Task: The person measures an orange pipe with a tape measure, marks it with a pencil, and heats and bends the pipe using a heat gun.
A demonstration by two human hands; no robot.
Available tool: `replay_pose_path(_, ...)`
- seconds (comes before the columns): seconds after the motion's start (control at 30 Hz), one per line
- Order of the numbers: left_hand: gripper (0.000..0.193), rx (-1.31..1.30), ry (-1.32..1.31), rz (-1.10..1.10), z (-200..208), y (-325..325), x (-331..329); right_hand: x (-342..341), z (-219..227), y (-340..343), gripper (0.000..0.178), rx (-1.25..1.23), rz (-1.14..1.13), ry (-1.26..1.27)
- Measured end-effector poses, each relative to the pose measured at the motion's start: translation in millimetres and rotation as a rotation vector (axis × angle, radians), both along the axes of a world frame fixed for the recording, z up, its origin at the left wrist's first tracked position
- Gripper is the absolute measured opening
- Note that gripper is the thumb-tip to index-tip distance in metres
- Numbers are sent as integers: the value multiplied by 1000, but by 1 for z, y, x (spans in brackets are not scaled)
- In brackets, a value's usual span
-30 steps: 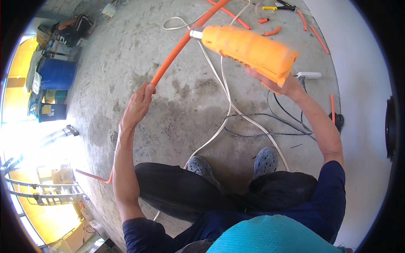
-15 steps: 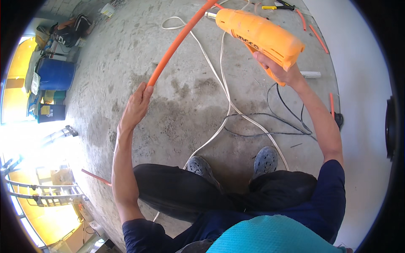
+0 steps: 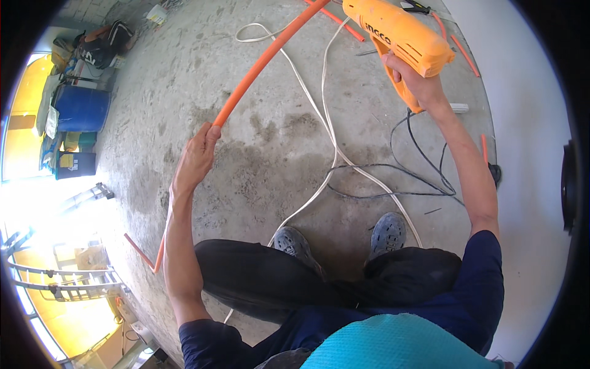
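My left hand [image 3: 196,154] is closed around a long orange plastic pipe [image 3: 264,59], which slants up to the right and leaves through the top edge. Past my left forearm, a bent orange pipe end [image 3: 142,255] shows at the lower left; it looks like the same pipe, though the arm hides the join. In my right hand [image 3: 421,83] is an orange heat gun [image 3: 396,34], gripped by its handle. Its nozzle points up-left toward the pipe, with a gap between them at the top edge. A black cord [image 3: 424,147] hangs from the handle to the floor.
Crossing white cable [image 3: 329,123] lies on the concrete floor between my feet and the pipe. Short orange pipe pieces [image 3: 465,56] and a black-handled tool [image 3: 416,7] lie at the far right. A white wall [image 3: 528,184] bounds the right. A blue bin [image 3: 80,109] and a person [image 3: 101,49] are far left.
My right hand has carried the heat gun up and to the right. The pipe's upper part has swung slightly right, and more of the bent end shows beside my left forearm.
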State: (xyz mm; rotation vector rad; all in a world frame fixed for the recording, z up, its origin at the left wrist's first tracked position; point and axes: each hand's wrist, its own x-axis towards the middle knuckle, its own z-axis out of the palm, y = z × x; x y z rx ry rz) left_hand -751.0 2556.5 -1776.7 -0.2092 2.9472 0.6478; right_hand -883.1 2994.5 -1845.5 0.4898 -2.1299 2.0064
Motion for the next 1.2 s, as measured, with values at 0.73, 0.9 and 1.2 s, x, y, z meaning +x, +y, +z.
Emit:
replay_pose_path(0.73, 38, -53, 26, 4, 1, 8, -3, 39, -19, -23, 28, 344, 245, 321)
replay_pose_path(0.9, 38, -64, 77, -16, 7, 6, 0, 30, -7, -14, 23, 224, 229, -1)
replay_pose_path(1.2, 38, -68, 81, -10, 11, 2, 2, 6, -4, -5, 11, 78, 117, -6)
